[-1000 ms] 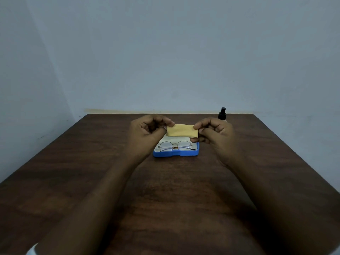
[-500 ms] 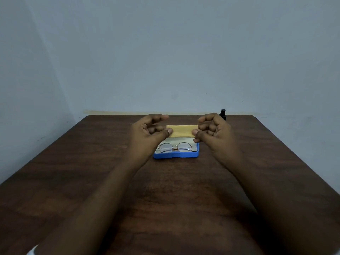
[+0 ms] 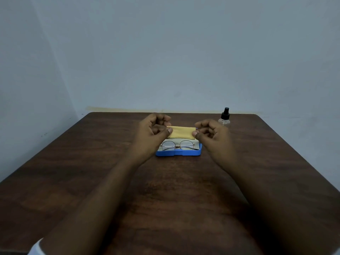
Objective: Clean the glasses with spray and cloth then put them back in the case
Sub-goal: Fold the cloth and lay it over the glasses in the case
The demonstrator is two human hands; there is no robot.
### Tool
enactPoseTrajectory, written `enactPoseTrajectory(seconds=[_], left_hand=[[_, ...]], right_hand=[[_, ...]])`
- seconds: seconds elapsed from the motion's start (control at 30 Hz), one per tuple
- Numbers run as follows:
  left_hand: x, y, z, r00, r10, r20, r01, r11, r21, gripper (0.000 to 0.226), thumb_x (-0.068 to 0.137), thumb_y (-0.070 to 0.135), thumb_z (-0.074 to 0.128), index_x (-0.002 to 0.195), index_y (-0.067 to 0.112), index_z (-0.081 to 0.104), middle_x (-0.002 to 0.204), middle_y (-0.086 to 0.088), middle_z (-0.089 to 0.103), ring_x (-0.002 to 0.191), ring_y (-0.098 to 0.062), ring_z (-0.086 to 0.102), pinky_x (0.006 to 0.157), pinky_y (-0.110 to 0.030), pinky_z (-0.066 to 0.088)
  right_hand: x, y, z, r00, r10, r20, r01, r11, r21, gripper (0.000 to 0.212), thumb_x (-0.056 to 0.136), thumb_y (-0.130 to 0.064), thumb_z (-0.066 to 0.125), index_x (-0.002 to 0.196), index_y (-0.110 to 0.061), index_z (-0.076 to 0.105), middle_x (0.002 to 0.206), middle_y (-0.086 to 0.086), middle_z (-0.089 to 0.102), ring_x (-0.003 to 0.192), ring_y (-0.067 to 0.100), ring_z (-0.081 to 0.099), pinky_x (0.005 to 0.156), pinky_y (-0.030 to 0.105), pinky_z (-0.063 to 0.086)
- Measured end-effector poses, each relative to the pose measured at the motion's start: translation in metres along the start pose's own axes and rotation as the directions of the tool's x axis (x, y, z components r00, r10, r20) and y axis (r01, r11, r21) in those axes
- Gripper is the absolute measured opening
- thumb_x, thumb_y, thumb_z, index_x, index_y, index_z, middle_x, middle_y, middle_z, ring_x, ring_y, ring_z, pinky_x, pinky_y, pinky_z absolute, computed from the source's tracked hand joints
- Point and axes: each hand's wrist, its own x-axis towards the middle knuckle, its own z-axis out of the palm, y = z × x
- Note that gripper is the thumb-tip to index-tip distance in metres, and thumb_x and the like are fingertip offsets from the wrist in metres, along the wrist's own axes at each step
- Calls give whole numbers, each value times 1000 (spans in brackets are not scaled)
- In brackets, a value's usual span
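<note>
Left hand: fingers curled in, with the thumb and fingertips pinching the left end of a yellow cloth.
Right hand: mirrors the left, fingers curled and the thumb pinching the cloth's right end.
Cloth: a folded strip held flat between the two hands, just over the far side of the case. Whether it touches the case cannot be told.
Glasses: thin-rimmed, lying in the open blue case with the lenses facing the viewer, just below the cloth and between the wrists.
Spray bottle: small and clear with a black pump top, upright just behind the right hand. Neither hand is touching it.
Counter: dark wood, set against a pale wall.
Risk, cloth: each pinch is light and at the very end of the strip. If either slips, the cloth would probably drop onto the lenses.
Risk, bottle: it looks narrow and light. A right hand reaching back carelessly could tip it.
Risk, lenses: wiping without spray may smear or scratch them.
Risk, frame: the thin wire would likely bend if lifted by one side.
</note>
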Motion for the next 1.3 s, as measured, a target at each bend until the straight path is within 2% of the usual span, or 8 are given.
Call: enactPoseTrajectory(seconds=[0.2,0.43,0.6,0.7,0.83,1.0,1.13,1.3], left_hand=[[4,-19,1,1000,0,26,-5,984,177,31,92,2,75,105,30,67,104,8,74,90,-15,74,81,-29,63],[4,-41,4,997,40,71,-65,916,396,28,91,8,77,111,25,68,100,12,69,90,-5,68,78,-27,61],[5,-50,5,998,33,58,-54,912,407,26,89,6,77,110,19,70,97,11,69,87,-7,68,79,-30,60],[6,-51,5,997,10,73,-41,902,429,29,90,8,78,110,26,67,98,10,68,86,-6,67,75,-22,57],[5,-53,5,997,-4,82,-32,896,443,32,88,12,81,115,24,69,96,14,68,83,-2,67,70,-12,52],[6,-53,6,997,-8,83,-32,884,467,31,87,13,83,114,22,70,93,12,68,81,-4,67,69,-13,52],[6,-52,7,993,-9,119,-54,856,514,31,89,12,80,116,21,69,96,12,67,82,-3,65,68,-8,48],[5,-51,10,992,-2,130,-73,819,569,29,91,11,78,118,18,69,95,13,64,78,-1,61,69,-11,44]], right_hand=[[6,23,7,997,-44,57,58,960,-275,21,93,-19,73,109,-31,66,84,-14,71,91,12,69,81,48,59],[9,34,16,990,-97,103,136,854,-503,16,92,-27,71,106,-34,65,76,-30,59,95,12,59,90,54,48],[9,39,17,986,-61,156,136,837,-530,13,95,-30,68,104,-36,62,83,-23,63,98,12,59,95,51,45],[8,37,18,987,-54,152,134,798,-588,12,97,-30,65,110,-32,64,90,-16,68,105,11,56,96,40,29],[8,37,18,987,-35,154,126,764,-633,13,98,-30,64,111,-30,65,91,-15,69,104,9,54,100,42,26],[8,40,18,986,-28,163,129,746,-653,13,96,-30,65,109,-29,67,85,-13,71,105,12,53,93,39,25],[7,38,20,984,-20,177,140,703,-697,14,97,-31,63,111,-30,67,90,-12,72,107,13,51,88,36,20],[7,34,21,981,-7,196,153,652,-742,18,99,-33,60,115,-31,68,97,-11,73,110,16,51,86,35,17]])
